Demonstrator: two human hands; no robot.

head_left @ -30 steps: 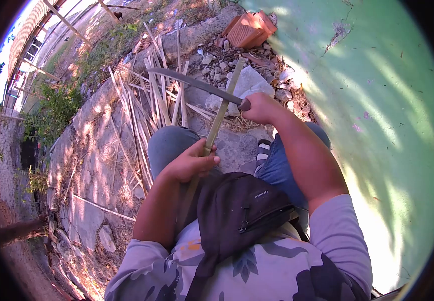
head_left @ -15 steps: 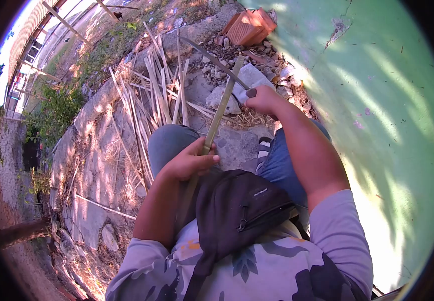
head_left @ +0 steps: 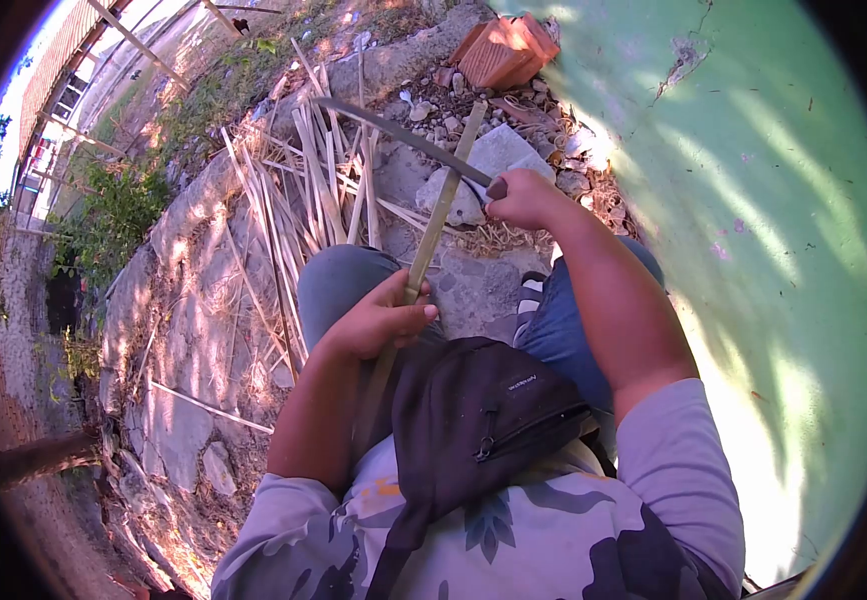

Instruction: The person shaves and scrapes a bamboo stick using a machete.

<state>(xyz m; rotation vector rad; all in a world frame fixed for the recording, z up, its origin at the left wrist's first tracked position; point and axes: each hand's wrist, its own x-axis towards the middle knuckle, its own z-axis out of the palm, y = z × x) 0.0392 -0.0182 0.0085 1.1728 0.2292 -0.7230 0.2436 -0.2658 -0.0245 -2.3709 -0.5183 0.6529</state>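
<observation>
My left hand [head_left: 388,318] is closed around a long, flat greenish bamboo strip [head_left: 436,225], which slants up and away from my lap. The strip's lower end runs down past my wrist beside a dark bag [head_left: 483,400] on my chest. In my right hand [head_left: 528,200] is the handle of a machete [head_left: 393,128], its long dark blade pointing up and left. That blade crosses the strip near its far end; whether its edge bites into the strip I cannot tell. Beyond my left knee lies a pile of pale split strips [head_left: 328,185].
A green wall [head_left: 753,250] rises close on my right. Ahead are a pale stone block [head_left: 503,152], rubble and orange bricks [head_left: 506,50]. Rough stony ground [head_left: 193,350] with a loose strip [head_left: 211,408] spreads to my left, with bushes [head_left: 118,215] farther off.
The machete blade has swung, its tip moving left and down, and it now crosses the strip slightly lower. My left hand and the strip stay nearly in place.
</observation>
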